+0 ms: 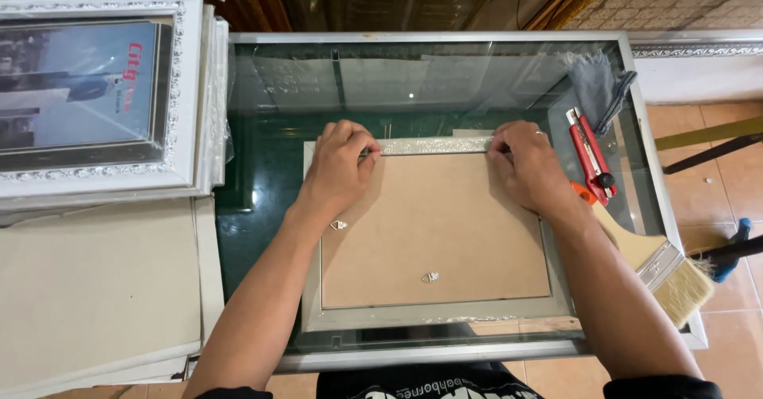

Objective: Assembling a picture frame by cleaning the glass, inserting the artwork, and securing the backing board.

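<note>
Here the left hand (340, 163) and right hand (531, 164), fingers curled, press the top edge of the face-down silver picture frame (433, 313) with brown backing board (433, 224) on the glass worktop (262, 176), probably seating it, so fastening the small clips comes next.

Frame's (433, 146) corners under both hands

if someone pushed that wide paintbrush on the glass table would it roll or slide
The flat wooden-handled paintbrush probably slides rather than rolls: its handle is flat. The smooth glass tabletop likely offers little friction. Its pale bristles overhang the table edge, so it may tip off.
</note>
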